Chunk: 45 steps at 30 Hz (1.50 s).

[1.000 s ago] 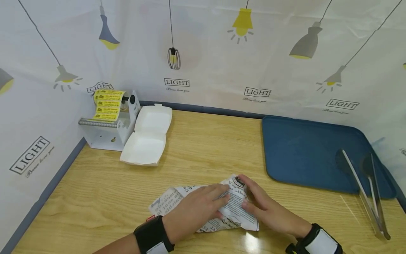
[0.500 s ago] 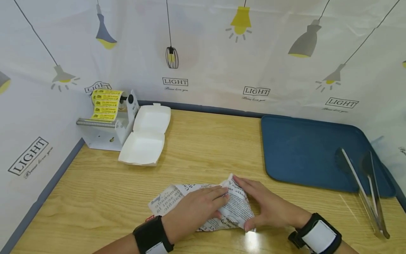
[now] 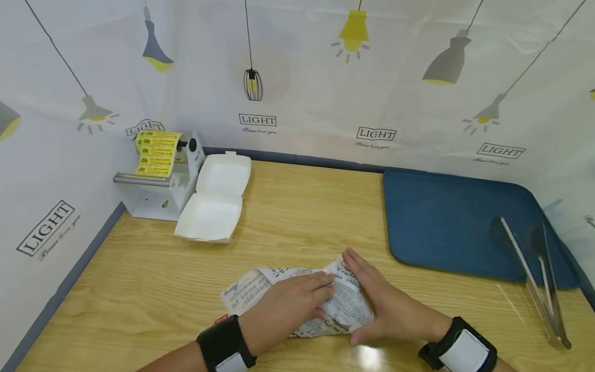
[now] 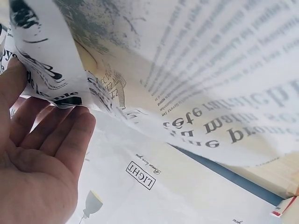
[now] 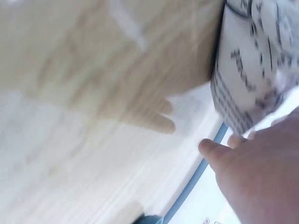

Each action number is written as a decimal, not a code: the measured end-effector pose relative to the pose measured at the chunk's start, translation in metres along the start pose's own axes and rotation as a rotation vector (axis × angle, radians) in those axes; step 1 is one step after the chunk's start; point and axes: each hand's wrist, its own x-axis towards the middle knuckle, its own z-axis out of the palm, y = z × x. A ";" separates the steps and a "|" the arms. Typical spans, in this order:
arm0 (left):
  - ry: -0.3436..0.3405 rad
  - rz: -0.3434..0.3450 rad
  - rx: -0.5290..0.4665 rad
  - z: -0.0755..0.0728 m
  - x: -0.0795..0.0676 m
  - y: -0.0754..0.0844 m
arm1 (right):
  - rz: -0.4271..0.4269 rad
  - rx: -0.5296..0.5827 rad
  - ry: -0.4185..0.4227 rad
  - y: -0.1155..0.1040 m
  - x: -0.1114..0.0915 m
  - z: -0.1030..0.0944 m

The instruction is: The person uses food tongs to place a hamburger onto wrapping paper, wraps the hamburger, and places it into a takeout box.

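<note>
Head view: your printed paper [image 3: 346, 302] lies at the near middle of the surface [image 3: 302, 217], raised and creased toward its right end. Your right hand [image 3: 390, 307] now spreads along that end, and the near right corner has gone from sight by the thumb; the right fold seems to be drawing in, while the left flap lies loose. Left wrist view: your left hand [image 4: 42, 154] has the paper in its grip, between thumb and fingers. Right wrist view, blurred: your right grip isn't closed, digits straight beside the paper.

Printed paper [image 3: 346, 299] partly behind fingers [image 3: 319, 282]
</note>
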 end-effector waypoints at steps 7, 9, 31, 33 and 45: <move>0.024 -0.001 -0.004 0.003 0.000 0.000 | -0.033 -0.170 0.056 0.007 0.001 0.013; 0.024 -0.005 -0.009 0.003 -0.001 0.000 | -0.031 -0.195 0.058 0.007 0.002 0.015; 0.119 -0.197 -0.272 -0.009 -0.017 -0.017 | 0.071 -0.315 0.268 -0.015 0.009 0.032; 0.174 -0.338 -0.291 -0.012 -0.028 -0.030 | 0.075 -0.326 0.279 -0.014 0.007 0.032; 0.028 -0.967 -0.512 -0.010 -0.103 -0.076 | 0.083 -0.315 0.273 -0.013 0.010 0.035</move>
